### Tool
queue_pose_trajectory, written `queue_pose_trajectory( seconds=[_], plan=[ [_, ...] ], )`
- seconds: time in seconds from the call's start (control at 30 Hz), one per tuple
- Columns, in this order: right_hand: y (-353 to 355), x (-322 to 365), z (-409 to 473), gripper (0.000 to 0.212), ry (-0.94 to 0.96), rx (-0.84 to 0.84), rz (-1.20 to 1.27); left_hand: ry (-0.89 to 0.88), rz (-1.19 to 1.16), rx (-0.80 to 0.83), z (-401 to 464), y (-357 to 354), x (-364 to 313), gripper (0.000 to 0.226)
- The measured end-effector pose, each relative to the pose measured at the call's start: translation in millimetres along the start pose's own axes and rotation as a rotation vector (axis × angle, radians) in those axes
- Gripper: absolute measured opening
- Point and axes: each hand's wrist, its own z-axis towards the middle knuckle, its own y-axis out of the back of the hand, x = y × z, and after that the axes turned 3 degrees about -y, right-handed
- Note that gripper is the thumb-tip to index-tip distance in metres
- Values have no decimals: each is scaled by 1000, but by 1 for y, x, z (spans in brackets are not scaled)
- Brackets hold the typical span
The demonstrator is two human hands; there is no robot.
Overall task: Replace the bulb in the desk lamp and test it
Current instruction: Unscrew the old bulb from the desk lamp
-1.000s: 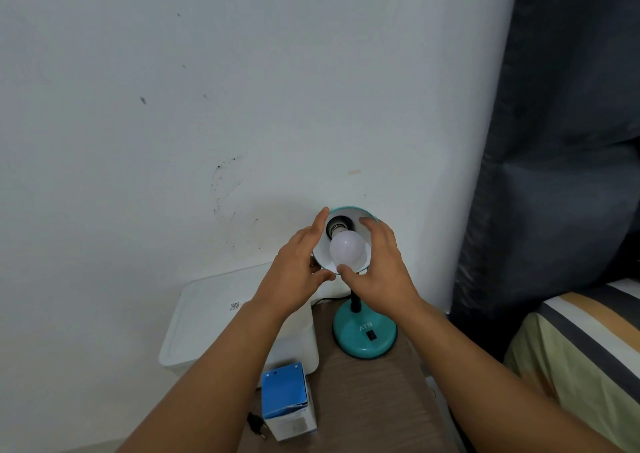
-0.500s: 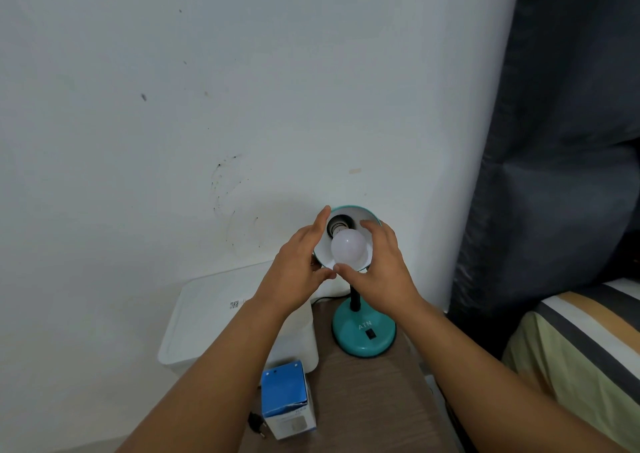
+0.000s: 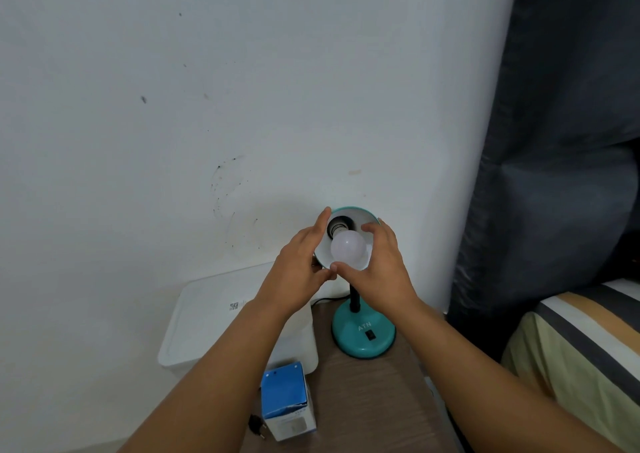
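Observation:
A teal desk lamp stands on a wooden table, its round base (image 3: pixel 363 334) carrying a black switch and its shade (image 3: pixel 356 211) tilted up toward me. A white frosted bulb (image 3: pixel 348 247) sits in the dark socket inside the shade, unlit. My left hand (image 3: pixel 298 272) clasps the shade's left rim, fingers up along its edge. My right hand (image 3: pixel 379 269) wraps the bulb from the right, thumb under it and fingers over its top. A blue and white bulb box (image 3: pixel 287 400) stands upright at the table's near left.
A white plastic bin (image 3: pixel 214 317) sits left of the table against the white wall. A black plug (image 3: pixel 257 424) lies beside the box. A dark curtain (image 3: pixel 561 140) hangs at right, above a striped bed (image 3: pixel 588 345). The lamp's black cord runs behind the base.
My right hand's fingers have shifted slightly around the bulb; the bulb sits a little deeper toward the socket. My left hand stays on the shade.

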Motion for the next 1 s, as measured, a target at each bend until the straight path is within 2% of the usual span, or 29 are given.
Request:
queue_pose_trajectory(
  seconds=[0.07, 0.17, 0.3, 0.43, 0.53, 0.67, 0.77, 0.87, 1.0],
  plan=[
    [0, 3, 2, 75, 6, -30, -15, 4, 4, 4, 0, 0, 0, 103],
    [1, 2, 1, 64, 61, 23, -35, 6, 2, 4, -1, 1, 1, 108],
    [6, -2, -3, 69, 104, 75, -33, 10, -8, 7, -2, 1, 2, 107],
    [3, -3, -2, 86, 51, 28, -11, 15, 8, 7, 0, 1, -1, 103],
    [0, -1, -2, 75, 25, -26, -25, 15, 19, 9, 0, 1, -2, 102],
    [-1, -5, -2, 61, 85, 17, -6, 33, 5, 16, -2, 3, -1, 107],
    [0, -6, -2, 65, 89, 54, -18, 28, 6, 18, -3, 4, -2, 107],
    [1, -7, -2, 77, 72, 34, -44, 26, 14, 18, -2, 3, -4, 107],
    [2, -8, -3, 71, 73, 14, -75, 42, 12, 23, -2, 3, -5, 108]
  ],
)
